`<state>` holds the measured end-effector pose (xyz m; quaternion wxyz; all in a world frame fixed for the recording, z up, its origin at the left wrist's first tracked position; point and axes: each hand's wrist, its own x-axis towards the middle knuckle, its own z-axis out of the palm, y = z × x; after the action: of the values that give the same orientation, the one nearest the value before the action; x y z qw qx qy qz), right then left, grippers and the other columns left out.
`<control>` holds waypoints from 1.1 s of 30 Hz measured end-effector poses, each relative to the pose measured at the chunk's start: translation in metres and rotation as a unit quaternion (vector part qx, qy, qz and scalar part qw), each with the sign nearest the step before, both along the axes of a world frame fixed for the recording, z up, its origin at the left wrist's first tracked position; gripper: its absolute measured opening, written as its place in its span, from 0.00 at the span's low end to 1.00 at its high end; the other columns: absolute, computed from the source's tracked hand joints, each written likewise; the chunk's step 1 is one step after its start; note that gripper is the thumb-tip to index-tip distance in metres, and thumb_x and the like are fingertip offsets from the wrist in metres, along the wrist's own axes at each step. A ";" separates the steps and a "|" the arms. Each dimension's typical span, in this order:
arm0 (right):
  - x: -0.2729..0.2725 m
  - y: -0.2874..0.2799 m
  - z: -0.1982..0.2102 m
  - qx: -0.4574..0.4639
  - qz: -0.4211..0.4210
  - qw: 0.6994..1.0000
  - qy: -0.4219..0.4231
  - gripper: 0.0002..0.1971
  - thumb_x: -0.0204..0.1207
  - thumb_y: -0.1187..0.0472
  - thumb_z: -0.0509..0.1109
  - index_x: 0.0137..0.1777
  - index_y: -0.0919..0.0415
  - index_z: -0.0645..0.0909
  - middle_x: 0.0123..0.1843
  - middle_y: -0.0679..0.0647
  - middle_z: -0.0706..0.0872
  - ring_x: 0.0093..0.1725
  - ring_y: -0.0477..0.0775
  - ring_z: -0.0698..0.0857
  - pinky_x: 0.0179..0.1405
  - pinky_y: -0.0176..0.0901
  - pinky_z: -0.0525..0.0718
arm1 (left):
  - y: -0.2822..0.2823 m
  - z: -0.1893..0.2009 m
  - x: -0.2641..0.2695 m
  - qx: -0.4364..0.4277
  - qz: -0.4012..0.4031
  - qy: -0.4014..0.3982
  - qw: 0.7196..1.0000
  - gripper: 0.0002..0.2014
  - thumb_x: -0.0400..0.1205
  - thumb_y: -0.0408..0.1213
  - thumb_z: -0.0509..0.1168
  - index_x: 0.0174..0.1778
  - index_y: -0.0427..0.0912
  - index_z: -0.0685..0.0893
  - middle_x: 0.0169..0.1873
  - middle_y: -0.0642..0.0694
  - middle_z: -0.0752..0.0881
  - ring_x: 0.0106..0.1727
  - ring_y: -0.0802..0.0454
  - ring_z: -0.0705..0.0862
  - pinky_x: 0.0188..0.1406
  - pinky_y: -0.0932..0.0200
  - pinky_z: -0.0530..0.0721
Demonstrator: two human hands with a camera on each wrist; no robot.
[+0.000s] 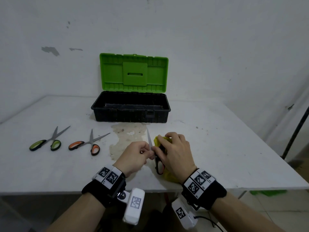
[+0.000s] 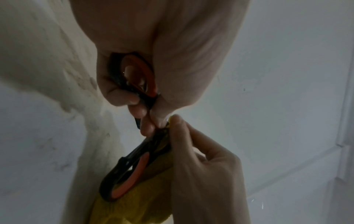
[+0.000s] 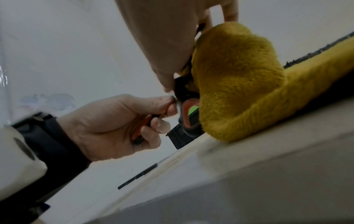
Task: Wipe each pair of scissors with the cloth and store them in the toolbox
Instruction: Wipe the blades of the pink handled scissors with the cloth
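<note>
The left hand (image 1: 133, 155) curls its fingers (image 2: 134, 97) round one black-and-orange handle loop of a pair of scissors (image 1: 158, 162), the thumb pressing the handle from the other side, as the left wrist view shows. Close against it, the right hand (image 1: 175, 153) grasps the yellow cloth (image 3: 237, 84) bunched over the same scissors, its fingers bent down onto the fabric; the cloth seems wrapped about one blade, though the hand hides the contact itself. The other blade pokes out bare between the two hands, pointing away toward the toolbox (image 1: 131, 108). The scissors' second handle loop shows below the right palm, with a fold of cloth lying under it on the table (image 1: 217, 148). Both hands work near the front edge of the table, right of its middle. To the left lie two more pairs, each splayed open and flat: orange-handled scissors (image 1: 89, 143) nearer the hands, and green-handled scissors (image 1: 49, 139) farther left, apart from each other. Behind all this, at the back of the table by the wall, the black toolbox stands with its green lid (image 1: 133, 72) raised upright. A pale brownish stain (image 1: 127, 134) marks the table between the toolbox and the hands.
</note>
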<state>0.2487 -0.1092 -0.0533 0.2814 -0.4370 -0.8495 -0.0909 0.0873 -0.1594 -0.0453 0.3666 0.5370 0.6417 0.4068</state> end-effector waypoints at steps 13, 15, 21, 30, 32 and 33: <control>0.001 0.003 0.018 -0.139 0.188 0.970 0.061 0.10 0.81 0.57 0.69 0.59 0.55 0.86 0.53 0.48 0.86 0.51 0.50 0.84 0.50 0.47 0.85 | 0.000 0.009 -0.017 -0.062 -0.050 0.004 0.997 0.02 0.81 0.33 0.72 0.44 0.39 0.88 0.37 0.47 0.94 0.28 0.57 0.79 0.26 0.65 0.76; -0.001 0.003 0.018 -0.141 0.177 0.973 0.040 0.10 0.81 0.54 0.69 0.57 0.54 0.87 0.52 0.47 0.86 0.52 0.49 0.83 0.49 0.49 0.84 | 0.000 0.010 -0.017 -0.061 -0.056 0.006 0.997 0.02 0.81 0.32 0.71 0.46 0.37 0.87 0.37 0.47 0.94 0.27 0.58 0.78 0.25 0.66 0.76; -0.003 0.001 0.021 -0.148 0.159 0.976 -0.010 0.12 0.81 0.49 0.68 0.58 0.51 0.86 0.54 0.46 0.85 0.53 0.49 0.83 0.49 0.46 0.84 | -0.004 0.006 -0.020 -0.061 -0.062 0.021 0.996 0.05 0.84 0.33 0.68 0.45 0.36 0.88 0.36 0.47 0.93 0.26 0.58 0.76 0.23 0.66 0.74; -0.003 0.014 0.040 -0.142 0.098 0.983 0.071 0.11 0.81 0.48 0.67 0.53 0.51 0.87 0.48 0.47 0.85 0.47 0.50 0.83 0.45 0.51 0.85 | -0.004 0.008 -0.016 -0.075 -0.079 -0.001 0.994 0.10 0.85 0.35 0.68 0.37 0.42 0.88 0.31 0.48 0.90 0.25 0.57 0.75 0.24 0.64 0.72; 0.002 0.005 0.042 -0.149 0.126 0.980 0.033 0.11 0.81 0.48 0.67 0.54 0.49 0.88 0.49 0.45 0.85 0.48 0.49 0.83 0.45 0.49 0.85 | -0.003 0.008 -0.020 -0.073 -0.071 -0.014 0.995 0.08 0.84 0.34 0.68 0.39 0.40 0.88 0.31 0.48 0.90 0.25 0.57 0.75 0.23 0.64 0.72; 0.002 -0.001 0.042 -0.152 0.136 0.979 0.005 0.11 0.81 0.48 0.67 0.55 0.48 0.88 0.51 0.44 0.85 0.49 0.48 0.83 0.46 0.48 0.85 | -0.003 0.009 -0.021 -0.070 -0.075 -0.014 0.995 0.07 0.84 0.34 0.68 0.41 0.39 0.89 0.30 0.48 0.89 0.25 0.57 0.75 0.23 0.64 0.72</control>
<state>0.2508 -0.1103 -0.0117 0.2259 -0.3556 -0.9033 0.0810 0.0666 -0.1625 -0.0368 0.4417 0.5507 0.6215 0.3396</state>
